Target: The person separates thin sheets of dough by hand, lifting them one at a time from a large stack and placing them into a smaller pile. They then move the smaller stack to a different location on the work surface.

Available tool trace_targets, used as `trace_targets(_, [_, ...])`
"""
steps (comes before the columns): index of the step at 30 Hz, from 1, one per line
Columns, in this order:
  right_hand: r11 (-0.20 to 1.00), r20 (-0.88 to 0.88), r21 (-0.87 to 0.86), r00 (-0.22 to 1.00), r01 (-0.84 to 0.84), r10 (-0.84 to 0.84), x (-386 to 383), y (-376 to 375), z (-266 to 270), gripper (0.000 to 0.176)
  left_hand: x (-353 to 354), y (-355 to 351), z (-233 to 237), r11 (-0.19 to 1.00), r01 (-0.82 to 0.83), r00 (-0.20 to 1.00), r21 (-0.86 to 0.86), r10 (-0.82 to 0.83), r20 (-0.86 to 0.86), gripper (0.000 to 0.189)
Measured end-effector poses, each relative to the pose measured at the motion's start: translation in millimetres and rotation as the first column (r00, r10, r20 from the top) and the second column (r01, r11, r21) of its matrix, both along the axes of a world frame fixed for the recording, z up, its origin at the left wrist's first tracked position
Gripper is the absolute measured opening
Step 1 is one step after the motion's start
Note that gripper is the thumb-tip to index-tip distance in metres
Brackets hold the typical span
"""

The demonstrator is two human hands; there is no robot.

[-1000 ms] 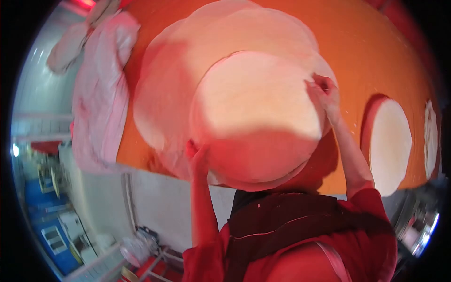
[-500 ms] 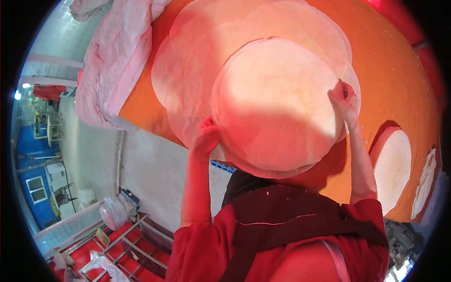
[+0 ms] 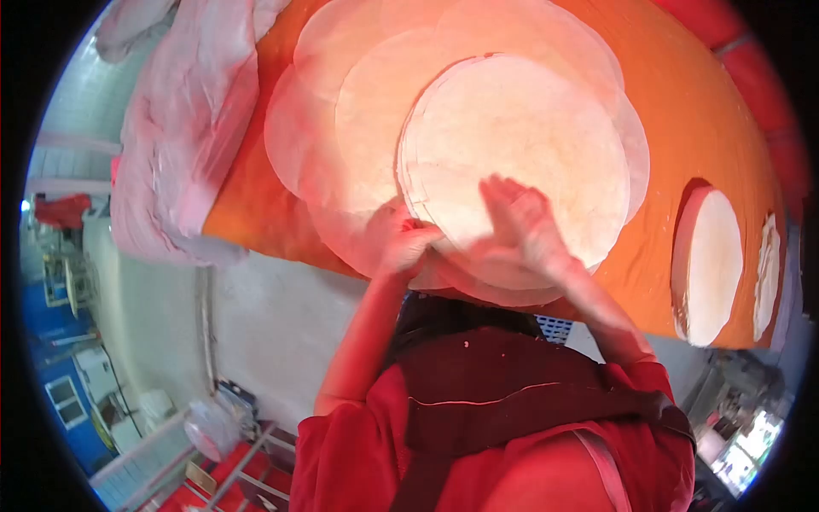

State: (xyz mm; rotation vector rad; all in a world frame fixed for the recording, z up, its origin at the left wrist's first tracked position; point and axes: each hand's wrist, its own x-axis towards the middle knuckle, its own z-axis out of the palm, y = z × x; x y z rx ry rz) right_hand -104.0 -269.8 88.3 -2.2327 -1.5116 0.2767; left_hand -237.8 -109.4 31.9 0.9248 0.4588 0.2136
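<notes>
A stack of thin, pale round sheets [image 3: 529, 128] lies on the orange surface, over wider sheets [image 3: 367, 111] fanned out beneath it. My left hand [image 3: 403, 243] pinches the lower left edge of the stack between thumb and fingers. Over the lower middle of the stack is my right hand [image 3: 520, 224], its fingers spread and slightly blurred. Whether its palm touches the top sheet cannot be told.
A thick pale round stack [image 3: 713, 264] and a narrower one [image 3: 766, 277] stand at the right of the orange surface [image 3: 661, 128]. Bunched pale cloth [image 3: 183, 128] covers its left edge. Metal frames [image 3: 247, 469] are at the lower left.
My right hand has left the right edge of the stack, moved left over its lower middle and opened. My left hand has shifted slightly right, still at the edge.
</notes>
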Motion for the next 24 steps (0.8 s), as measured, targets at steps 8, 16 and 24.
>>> trace_targets(8, [0.996,-0.096,0.034,0.992,0.083,-0.079,-30,-6,2,0.05,10,1,8,0.998,-0.01,1.0,-0.063,0.01,-0.002,0.045])
trace_targets(16, [0.853,-0.467,0.027,0.761,0.521,-0.45,-46,-2,18,0.015,11,3,3,0.999,0.033,0.999,-0.008,-0.033,0.04,0.05])
trace_targets(24, [0.89,0.301,0.396,0.884,0.226,-0.358,-63,14,-25,0.034,15,-5,12,0.999,-0.054,0.995,-0.002,0.054,0.086,0.046])
